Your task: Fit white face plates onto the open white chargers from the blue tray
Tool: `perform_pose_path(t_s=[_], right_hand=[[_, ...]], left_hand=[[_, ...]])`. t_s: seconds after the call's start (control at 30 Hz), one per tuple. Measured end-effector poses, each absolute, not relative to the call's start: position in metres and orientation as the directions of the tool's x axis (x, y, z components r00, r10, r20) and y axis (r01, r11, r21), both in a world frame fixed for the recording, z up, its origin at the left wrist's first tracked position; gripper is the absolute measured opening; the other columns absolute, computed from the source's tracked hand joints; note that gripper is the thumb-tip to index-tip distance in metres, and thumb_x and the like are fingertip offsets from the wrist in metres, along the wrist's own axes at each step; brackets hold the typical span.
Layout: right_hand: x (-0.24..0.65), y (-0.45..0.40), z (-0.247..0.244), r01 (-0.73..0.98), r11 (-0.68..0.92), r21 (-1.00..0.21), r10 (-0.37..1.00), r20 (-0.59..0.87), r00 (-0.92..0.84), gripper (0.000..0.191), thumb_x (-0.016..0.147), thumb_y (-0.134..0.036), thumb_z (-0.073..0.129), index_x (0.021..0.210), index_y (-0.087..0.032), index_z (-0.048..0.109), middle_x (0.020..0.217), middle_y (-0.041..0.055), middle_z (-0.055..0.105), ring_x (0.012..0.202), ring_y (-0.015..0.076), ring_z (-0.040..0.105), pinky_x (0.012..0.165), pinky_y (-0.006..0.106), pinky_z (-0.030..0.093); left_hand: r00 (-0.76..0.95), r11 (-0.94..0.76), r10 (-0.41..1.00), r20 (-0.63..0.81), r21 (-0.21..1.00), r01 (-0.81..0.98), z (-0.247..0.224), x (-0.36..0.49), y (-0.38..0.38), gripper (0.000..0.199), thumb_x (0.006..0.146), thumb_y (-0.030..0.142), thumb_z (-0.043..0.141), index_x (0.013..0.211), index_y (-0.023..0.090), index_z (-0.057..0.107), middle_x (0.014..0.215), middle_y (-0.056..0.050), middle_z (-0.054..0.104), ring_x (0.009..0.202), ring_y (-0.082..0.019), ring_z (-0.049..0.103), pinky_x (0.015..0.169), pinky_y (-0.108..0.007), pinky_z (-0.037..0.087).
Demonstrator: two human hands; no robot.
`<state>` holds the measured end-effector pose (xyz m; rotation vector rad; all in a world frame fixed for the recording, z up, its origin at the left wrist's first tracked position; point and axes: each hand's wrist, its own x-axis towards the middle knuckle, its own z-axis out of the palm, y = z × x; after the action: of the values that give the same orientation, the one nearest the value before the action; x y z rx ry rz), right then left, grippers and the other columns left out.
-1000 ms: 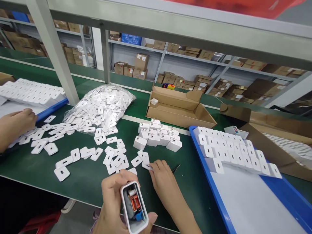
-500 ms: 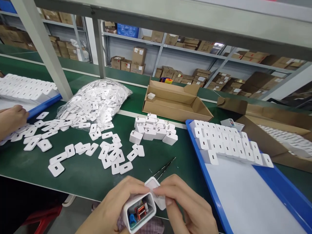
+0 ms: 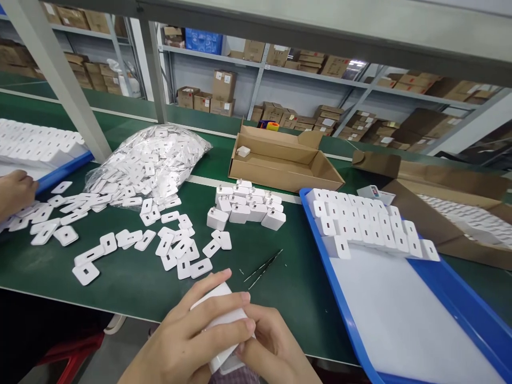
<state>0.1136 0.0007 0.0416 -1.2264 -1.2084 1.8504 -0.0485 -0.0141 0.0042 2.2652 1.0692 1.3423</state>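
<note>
Near the bottom centre, my left hand [image 3: 192,333] wraps round a white charger housing [image 3: 224,320], its fingers across the side. My right hand [image 3: 270,341] is closed against the housing's lower right end, where part of a white cover plate shows beneath the fingers; the rest is hidden. The housing's open end is out of sight. Metal tweezers [image 3: 264,266] lie on the green table just beyond my hands. Loose white cover plates [image 3: 182,248] are spread to the left, and a group of white chargers with prongs [image 3: 248,205] stands further back.
A blue tray [image 3: 340,306] with rows of white housings lies right. Behind are a plastic bag of plates [image 3: 150,160], an open cardboard box [image 3: 280,170] and a metal post [image 3: 60,80]. Another person's hand [image 3: 16,192] is far left.
The housing has turned, so its open end with the components no longer shows. My left fingers now lie across it, and my right hand has moved in against its end. The view has shifted slightly.
</note>
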Motion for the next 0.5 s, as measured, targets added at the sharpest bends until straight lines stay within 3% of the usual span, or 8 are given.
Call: perform_pose_path(t_s=[0.13,0.23,0.4,0.5], right_hand=[[0.113,0.005,0.046,-0.050,-0.451,-0.891,0.791,-0.373,-0.485,0.020,0.074,-0.035,0.068,0.072,-0.016,0.061,0.071,-0.0020,0.047,0.069,0.0116,0.042,0.065,0.022,0.036],[0.114,0.004,0.044,-0.052,-0.497,-0.866,0.804,-0.437,-0.403,0.017,0.074,-0.032,0.068,0.070,-0.018,0.059,0.073,-0.0023,0.050,0.076,0.0133,0.047,0.070,0.022,0.040],[0.118,0.003,0.032,-0.093,-0.555,-0.827,0.772,-0.470,-0.428,0.009,0.070,-0.024,0.068,0.074,-0.017,0.063,0.076,-0.0021,0.053,0.077,0.0126,0.049,0.071,0.021,0.042],[0.117,0.006,0.025,-0.097,-0.553,-0.828,0.773,-0.466,-0.431,0.011,0.070,-0.025,0.071,0.073,-0.017,0.063,0.076,-0.0011,0.054,0.077,0.0132,0.050,0.071,0.022,0.042]], left_hand=[[0.403,-0.730,0.676,0.617,0.488,0.478,0.011,-0.052,-0.010,0.048,0.086,-0.008,0.037,0.121,0.018,0.056,0.115,-0.013,0.074,0.134,-0.022,0.052,0.110,-0.044,0.048],[0.455,-0.736,0.670,0.587,0.445,0.510,0.016,-0.054,-0.007,0.044,0.088,-0.008,0.038,0.123,0.015,0.055,0.116,-0.014,0.073,0.130,-0.021,0.057,0.110,-0.043,0.048],[0.453,-0.724,0.680,0.577,0.431,0.538,0.012,-0.052,-0.009,0.048,0.086,-0.009,0.037,0.124,0.015,0.056,0.117,-0.011,0.072,0.135,-0.021,0.051,0.110,-0.041,0.049],[0.413,-0.692,0.715,0.564,0.484,0.535,0.004,-0.051,-0.009,0.056,0.083,-0.013,0.035,0.127,0.017,0.056,0.121,-0.010,0.070,0.138,-0.021,0.047,0.109,-0.040,0.050]])
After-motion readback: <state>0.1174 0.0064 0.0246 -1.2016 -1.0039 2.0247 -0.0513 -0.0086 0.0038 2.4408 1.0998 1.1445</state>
